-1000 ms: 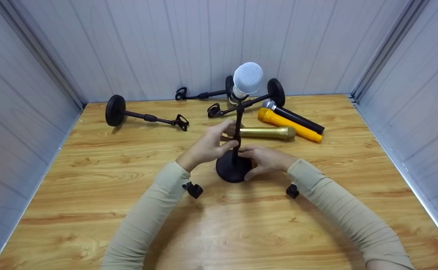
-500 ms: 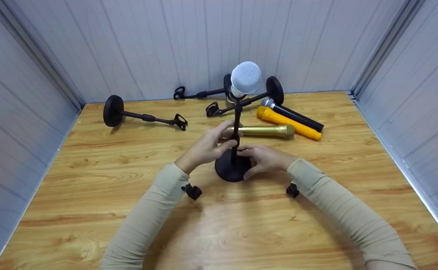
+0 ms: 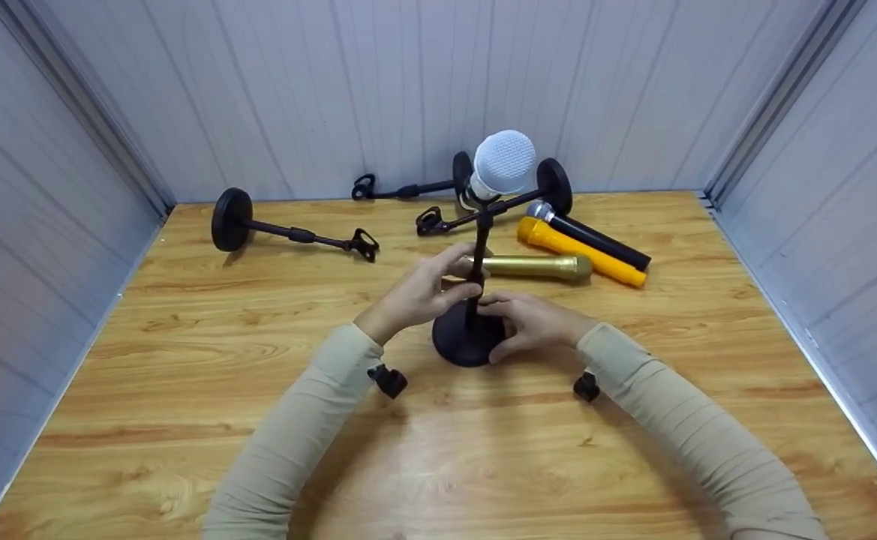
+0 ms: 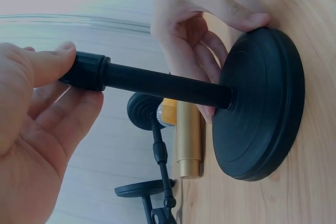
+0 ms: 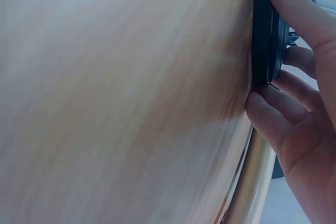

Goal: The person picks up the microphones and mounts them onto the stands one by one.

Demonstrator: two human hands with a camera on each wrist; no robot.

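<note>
A black desktop microphone stand (image 3: 479, 255) stands upright at the middle of the table, with a white microphone (image 3: 505, 162) in its top clip. My left hand (image 3: 427, 292) pinches the collar (image 4: 86, 71) on the stand's pole between thumb and fingers. Lower down, my right hand (image 3: 536, 324) holds the edge of the round base (image 4: 257, 108), its thumb on the rim and its fingers curled about the far side. In the right wrist view the base (image 5: 265, 40) sits flat on the wood. Behind the pole lies a gold microphone (image 3: 536, 265), its left end hidden by my left hand.
A yellow microphone (image 3: 581, 251) and a black microphone (image 3: 596, 236) with a silver head lie side by side at the back right. One black stand (image 3: 299, 235) lies at the back left. Two more stands (image 3: 408, 191) lie near the back wall (image 3: 378, 90).
The white microphone's head has shifted slightly right and down. Both hands keep their places on the stand, and the other things lie as before.
</note>
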